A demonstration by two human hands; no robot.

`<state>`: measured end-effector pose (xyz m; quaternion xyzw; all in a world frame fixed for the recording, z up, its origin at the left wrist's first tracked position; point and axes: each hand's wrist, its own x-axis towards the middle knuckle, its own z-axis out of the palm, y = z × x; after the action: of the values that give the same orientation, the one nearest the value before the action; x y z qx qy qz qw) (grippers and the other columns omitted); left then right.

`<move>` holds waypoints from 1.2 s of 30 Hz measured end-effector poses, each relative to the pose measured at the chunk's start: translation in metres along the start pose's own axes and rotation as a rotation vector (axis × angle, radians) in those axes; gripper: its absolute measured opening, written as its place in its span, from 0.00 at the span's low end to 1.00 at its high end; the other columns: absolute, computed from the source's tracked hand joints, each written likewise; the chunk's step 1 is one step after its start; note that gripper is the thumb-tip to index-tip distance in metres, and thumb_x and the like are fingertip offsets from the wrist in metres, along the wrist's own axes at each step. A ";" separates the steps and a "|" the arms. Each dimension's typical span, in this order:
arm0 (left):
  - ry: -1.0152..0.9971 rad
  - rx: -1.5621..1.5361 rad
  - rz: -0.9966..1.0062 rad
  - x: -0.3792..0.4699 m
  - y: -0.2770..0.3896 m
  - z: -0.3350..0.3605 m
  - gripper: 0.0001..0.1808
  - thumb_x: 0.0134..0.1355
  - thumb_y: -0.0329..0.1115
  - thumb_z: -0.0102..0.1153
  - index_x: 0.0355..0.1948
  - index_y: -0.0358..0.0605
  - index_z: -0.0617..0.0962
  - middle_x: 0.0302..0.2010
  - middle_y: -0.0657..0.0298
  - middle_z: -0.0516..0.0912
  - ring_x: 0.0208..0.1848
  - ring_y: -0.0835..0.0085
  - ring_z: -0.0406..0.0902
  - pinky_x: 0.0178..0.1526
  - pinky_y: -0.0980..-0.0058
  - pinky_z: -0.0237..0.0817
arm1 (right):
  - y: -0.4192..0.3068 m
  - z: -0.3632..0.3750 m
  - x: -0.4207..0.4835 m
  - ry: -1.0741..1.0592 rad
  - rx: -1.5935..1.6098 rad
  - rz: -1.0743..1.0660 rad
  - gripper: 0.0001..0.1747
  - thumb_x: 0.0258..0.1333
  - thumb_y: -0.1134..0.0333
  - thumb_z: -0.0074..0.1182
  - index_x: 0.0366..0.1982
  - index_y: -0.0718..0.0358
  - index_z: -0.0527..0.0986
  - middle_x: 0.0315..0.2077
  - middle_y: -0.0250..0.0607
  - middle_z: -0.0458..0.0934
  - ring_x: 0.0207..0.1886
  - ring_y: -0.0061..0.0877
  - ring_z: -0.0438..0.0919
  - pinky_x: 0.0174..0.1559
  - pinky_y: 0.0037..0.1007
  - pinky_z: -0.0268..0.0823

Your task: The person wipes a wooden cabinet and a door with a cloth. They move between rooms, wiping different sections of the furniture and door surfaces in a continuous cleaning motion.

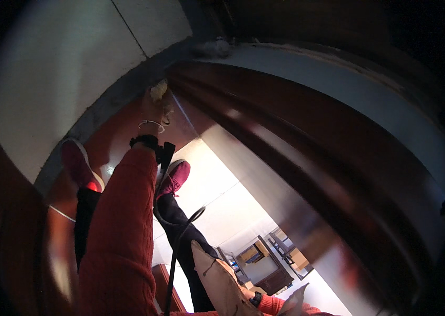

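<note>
My left hand (154,106) reaches far down to the foot of a dark red-brown door frame (242,130). A crumpled, yellowish cloth-like piece (159,90) is in its fingers, close against the corner where the frame meets the reddish threshold (121,118). The wrist wears a pale bangle, a black band and a small black device (166,155) with a cable (175,252). At the bottom right, my right hand (248,294) is at the edge of a tan, sheet-like thing (216,276), perhaps a cloth or bag; its fingers are mostly hidden behind it.
My maroon shoes stand apart, the left shoe (78,166) on the threshold, the right shoe (177,175) at the bright tiled floor (206,173). Pale tile (68,79) lies beyond a grey strip. Dark furniture (274,280) and cardboard boxes (298,258) stand behind me.
</note>
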<state>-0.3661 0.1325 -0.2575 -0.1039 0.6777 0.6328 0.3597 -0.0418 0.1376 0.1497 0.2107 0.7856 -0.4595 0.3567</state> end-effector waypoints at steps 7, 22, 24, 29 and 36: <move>0.109 0.040 -0.056 -0.127 0.084 0.000 0.27 0.63 0.29 0.57 0.62 0.32 0.70 0.55 0.48 0.79 0.54 0.59 0.78 0.57 0.64 0.70 | -0.003 0.013 0.005 0.036 -0.075 0.066 0.17 0.50 0.69 0.58 0.44 0.63 0.80 0.44 0.44 0.83 0.52 0.38 0.78 0.54 0.39 0.71; 0.104 -0.054 0.813 -0.274 0.212 0.087 0.15 0.63 0.30 0.59 0.51 0.40 0.78 0.53 0.47 0.75 0.52 0.50 0.75 0.54 0.58 0.69 | 0.034 0.085 0.004 0.229 -0.132 0.105 0.16 0.51 0.67 0.59 0.42 0.66 0.77 0.36 0.52 0.82 0.43 0.45 0.80 0.44 0.42 0.74; 0.257 0.073 0.747 -0.247 0.180 0.087 0.15 0.64 0.29 0.58 0.52 0.38 0.77 0.51 0.48 0.75 0.52 0.53 0.75 0.54 0.61 0.69 | 0.022 0.073 0.010 0.060 -0.237 0.144 0.11 0.52 0.67 0.57 0.37 0.64 0.79 0.32 0.48 0.83 0.43 0.43 0.81 0.44 0.42 0.74; 0.090 -0.328 0.080 -0.201 0.152 0.068 0.24 0.64 0.32 0.61 0.59 0.35 0.71 0.53 0.49 0.76 0.55 0.59 0.74 0.58 0.64 0.68 | 0.004 0.064 0.028 0.138 -0.162 0.013 0.07 0.55 0.70 0.54 0.33 0.63 0.80 0.33 0.45 0.82 0.39 0.39 0.81 0.45 0.39 0.74; 0.031 -0.206 0.250 -0.296 0.273 0.070 0.26 0.64 0.30 0.58 0.60 0.34 0.66 0.52 0.48 0.75 0.54 0.57 0.74 0.60 0.64 0.64 | -0.008 0.044 0.037 0.114 -0.001 0.097 0.18 0.57 0.59 0.58 0.48 0.57 0.79 0.45 0.47 0.82 0.53 0.41 0.79 0.55 0.40 0.71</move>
<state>-0.2911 0.1533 0.1435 -0.0648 0.6225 0.7370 0.2554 -0.0550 0.0951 0.1123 0.2741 0.7938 -0.4284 0.3335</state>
